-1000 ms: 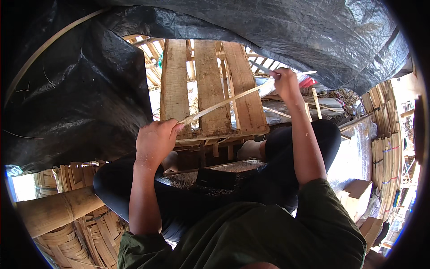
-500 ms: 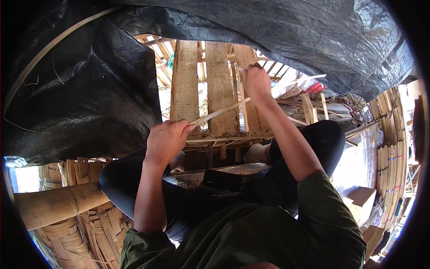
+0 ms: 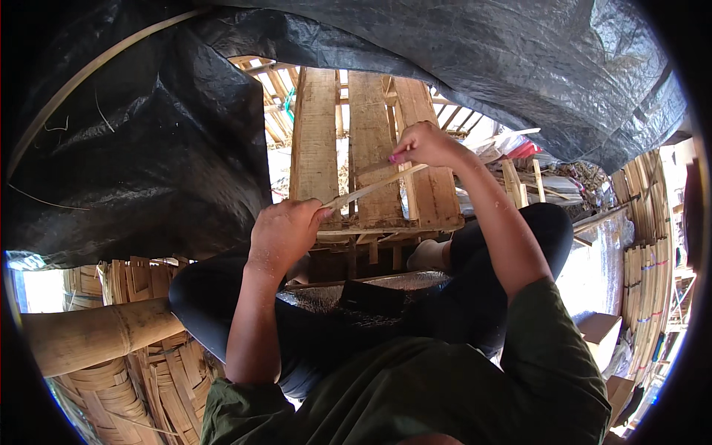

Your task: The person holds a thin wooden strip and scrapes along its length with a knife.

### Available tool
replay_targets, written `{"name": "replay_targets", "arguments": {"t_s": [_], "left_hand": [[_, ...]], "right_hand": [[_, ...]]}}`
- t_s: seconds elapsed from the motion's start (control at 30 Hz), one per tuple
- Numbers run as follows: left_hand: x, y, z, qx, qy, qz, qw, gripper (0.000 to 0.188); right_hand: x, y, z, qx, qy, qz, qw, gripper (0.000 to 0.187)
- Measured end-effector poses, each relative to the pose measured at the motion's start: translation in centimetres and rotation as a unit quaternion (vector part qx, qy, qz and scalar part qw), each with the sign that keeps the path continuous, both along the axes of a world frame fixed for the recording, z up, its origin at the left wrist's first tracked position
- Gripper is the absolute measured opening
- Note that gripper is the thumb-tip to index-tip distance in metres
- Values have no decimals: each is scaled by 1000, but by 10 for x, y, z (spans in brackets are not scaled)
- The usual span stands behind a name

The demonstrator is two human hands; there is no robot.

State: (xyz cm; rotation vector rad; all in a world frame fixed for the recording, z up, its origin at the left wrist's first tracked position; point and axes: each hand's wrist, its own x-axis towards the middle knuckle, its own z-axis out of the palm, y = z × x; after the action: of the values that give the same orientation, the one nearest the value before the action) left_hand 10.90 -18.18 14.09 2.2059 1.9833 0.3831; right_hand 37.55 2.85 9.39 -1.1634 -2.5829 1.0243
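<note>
My left hand is closed round the near end of a thin, pale bamboo strip. The strip slants up to the right, and its far part seems to continue beyond my right wrist. Just above its middle, my right hand is closed with the fingers pinched. From those fingers a narrow, dull blade-like tool points left, with a bit of pink at the grip; its exact kind is unclear. Whether the tool touches the strip cannot be told. Both hands are over the wooden planks beyond my feet.
A black plastic sheet hangs at the left and across the top. A thick bamboo pole lies by my left knee. Bundled bamboo slats stand at the right, with a cardboard box near them. Upright sticks rise beyond my right knee.
My right hand has come down nearer to me, its fingers and the tool now close above the strip. My left hand keeps its hold on the strip's end. The view has shifted slightly.
</note>
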Motion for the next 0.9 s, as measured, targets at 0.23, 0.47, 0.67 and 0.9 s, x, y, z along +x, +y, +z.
{"name": "replay_targets", "arguments": {"t_s": [0.23, 0.47, 0.67, 0.9], "left_hand": [[-52, -11, 6, 16, 2, -6, 1000, 25], [-70, -1, 11, 32, 4, -26, 999, 30], [-77, 10, 11, 20, -8, -23, 1000, 31], [-89, 16, 13, -3, 4, -15, 1000, 32]], "right_hand": [[-34, 5, 18, -25, -43, 116, 992, 19], [-49, 92, -23, 155, -2, 70, 985, 14], [-52, 141, -15, 305, -105, -240, 916, 16], [-110, 22, 16, 59, 8, 59, 997, 24]]}}
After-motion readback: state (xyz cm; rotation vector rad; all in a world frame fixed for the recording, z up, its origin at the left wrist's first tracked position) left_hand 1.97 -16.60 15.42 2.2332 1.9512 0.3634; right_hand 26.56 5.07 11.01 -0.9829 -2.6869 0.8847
